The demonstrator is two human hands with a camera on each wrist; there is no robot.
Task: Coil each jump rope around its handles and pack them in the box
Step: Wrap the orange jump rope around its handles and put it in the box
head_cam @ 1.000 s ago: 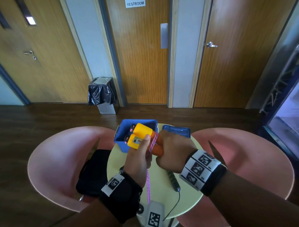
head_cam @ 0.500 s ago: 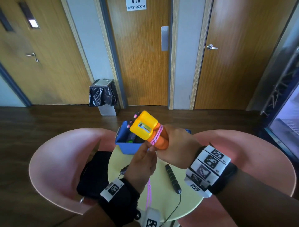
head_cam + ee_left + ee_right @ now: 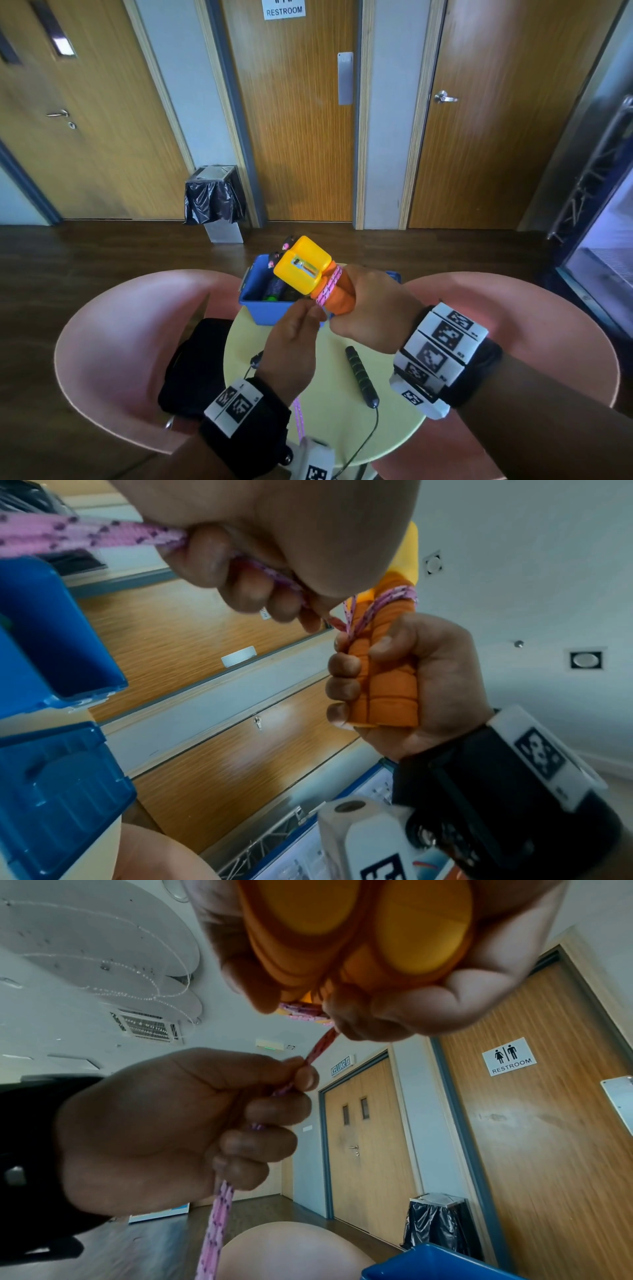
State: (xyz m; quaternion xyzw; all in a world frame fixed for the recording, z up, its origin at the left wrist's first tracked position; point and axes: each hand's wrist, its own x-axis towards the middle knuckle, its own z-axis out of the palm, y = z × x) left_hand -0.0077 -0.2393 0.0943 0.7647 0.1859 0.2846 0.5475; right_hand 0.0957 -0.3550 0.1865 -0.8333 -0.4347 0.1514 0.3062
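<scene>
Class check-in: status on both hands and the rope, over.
Right hand grips orange handles. Left hand pinches pink rope, few wraps on. Nothing blocking.

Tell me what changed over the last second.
The right hand lifted the orange handles up above the blue box; the left hand came up underneath, still pinching the pink rope. Both grips, the box and the black rope on the table stayed put.
</scene>
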